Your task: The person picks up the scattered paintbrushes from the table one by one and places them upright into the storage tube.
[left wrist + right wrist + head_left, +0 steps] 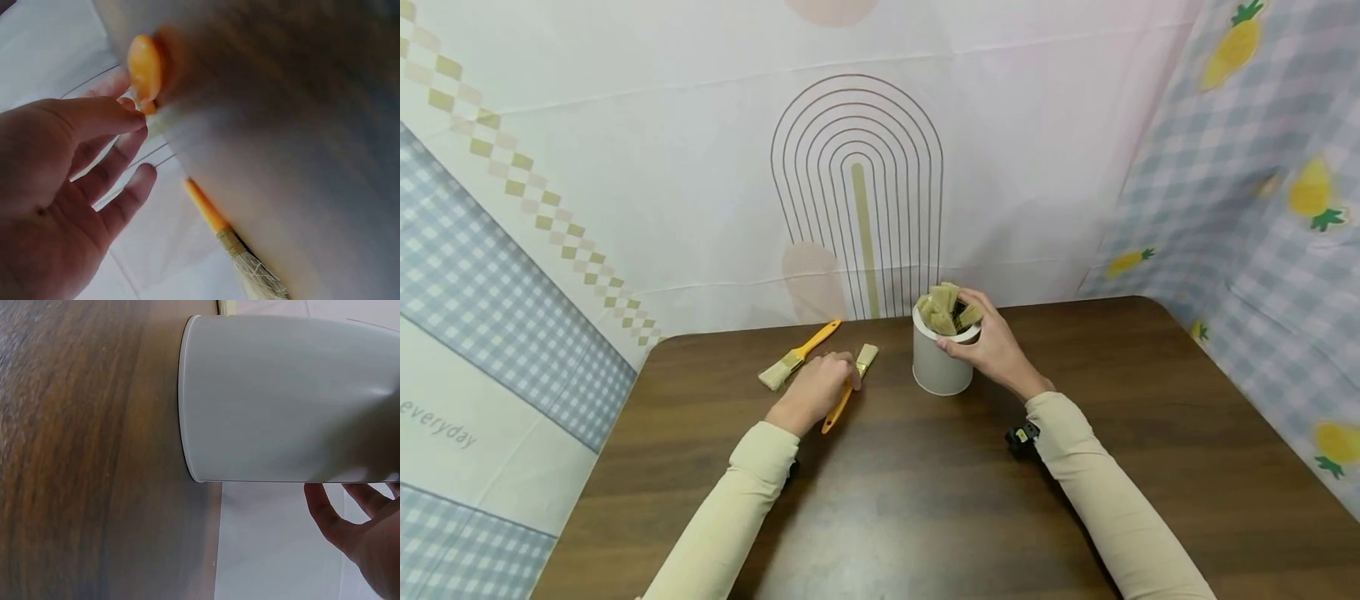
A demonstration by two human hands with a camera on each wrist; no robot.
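Observation:
My left hand (820, 385) pinches a paintbrush (837, 411) between thumb and fingers at about its middle. That brush has an orange handle, and its pale bristles point away toward the wall. Its rounded handle end (144, 65) shows beyond the fingertips in the left wrist view. Beside it on the table lies a second orange-handled paintbrush (816, 340), bristles toward the near left. On the right, my right hand (997, 343) grips a light grey can (942, 368) at its upper rim. The can stands upright, with several paintbrushes (943, 307) inside, bristles up, their handles hidden.
The dark wooden table (880, 500) runs back to a white patterned cloth (700, 208) hanging behind it. A checked cloth with yellow fruit prints (1247, 250) hangs along the right side. The can stands close to the table's back edge.

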